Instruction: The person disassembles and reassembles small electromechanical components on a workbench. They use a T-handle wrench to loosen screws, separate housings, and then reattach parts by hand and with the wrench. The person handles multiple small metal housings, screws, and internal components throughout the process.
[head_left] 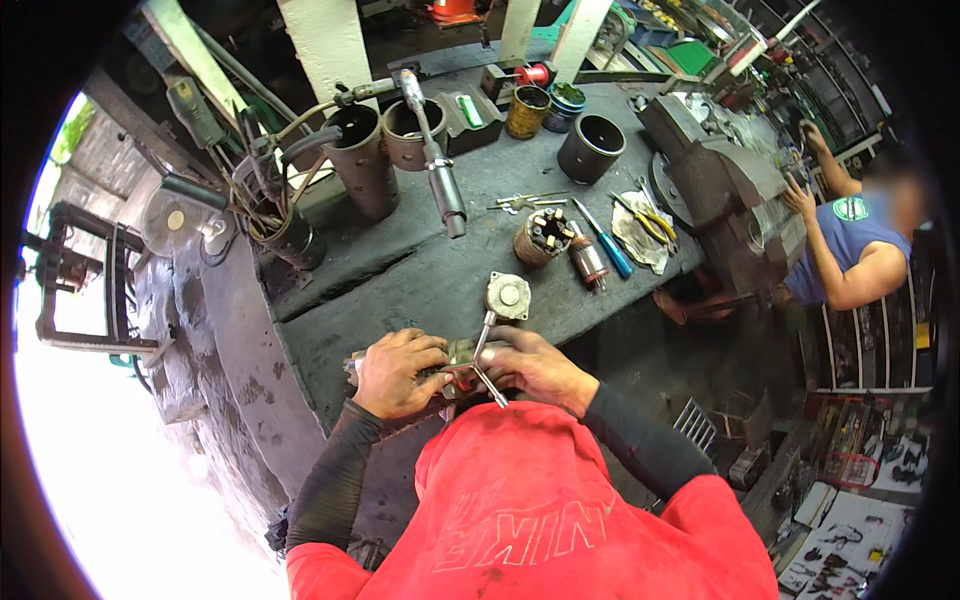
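Note:
At the bench's near edge, my left hand point(403, 372) curls over a greasy metal part point(460, 352), mostly hidden by my hands. My right hand point(540, 372) has its fingers closed round a Y-shaped socket wrench point(481, 345), one arm pointing away from me and another toward me. The wrench's third arm runs toward the metal part, its tip hard to make out. Just beyond the wrench lies a round cast metal cover point(508, 297). Farther right are a ring-shaped housing point(544, 236) with blocks inside and a cylindrical motor armature point(589, 262).
A blue-handled screwdriver point(606, 242) and yellow-handled pliers point(655, 224) on a rag point(634, 246) lie right. A bench vise point(715, 190) stands beyond. Along the back are a black cylinder point(592, 148), cans point(527, 112) and an air tool point(442, 175). A co-worker point(850, 240) is at right.

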